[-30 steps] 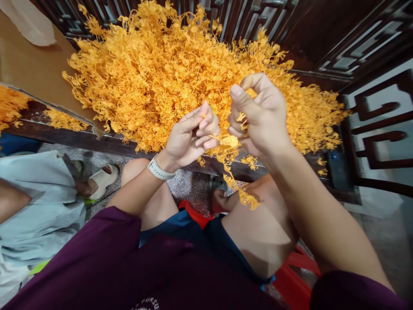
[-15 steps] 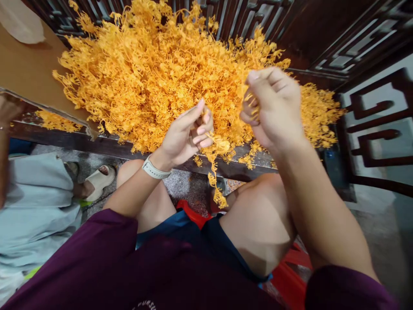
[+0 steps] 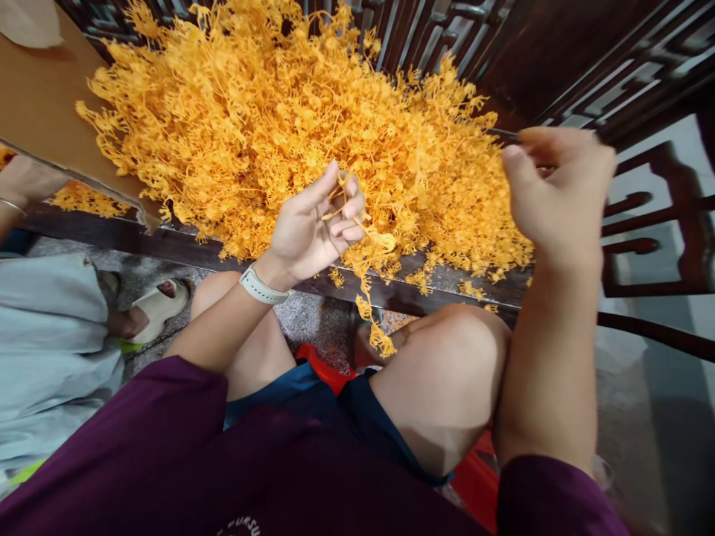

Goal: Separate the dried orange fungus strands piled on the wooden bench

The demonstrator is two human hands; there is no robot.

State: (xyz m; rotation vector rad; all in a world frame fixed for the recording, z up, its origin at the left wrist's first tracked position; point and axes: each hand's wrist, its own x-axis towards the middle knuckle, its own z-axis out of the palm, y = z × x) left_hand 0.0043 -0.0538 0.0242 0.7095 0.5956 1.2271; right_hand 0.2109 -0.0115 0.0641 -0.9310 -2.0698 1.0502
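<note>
Dark wooden tabletop (image 3: 444, 281) ahead: my left hand (image 3: 316, 223) grasps a dangling orange plastic strand (image 3: 364, 307), which the tangled heap (image 3: 251, 134) beyond could snag; my right hand (image 3: 564, 186) curls, contents unclear.

L grip (image 3: 311, 229) w/ orng strand (image 3: 365, 307), R grip (image 3: 563, 186) apart, lg pile (image 3: 262, 134)

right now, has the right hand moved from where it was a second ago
Yes: the right hand has moved rightward, in front of the orange pile, to its right end, nearer the dark lattice at far right.
</note>
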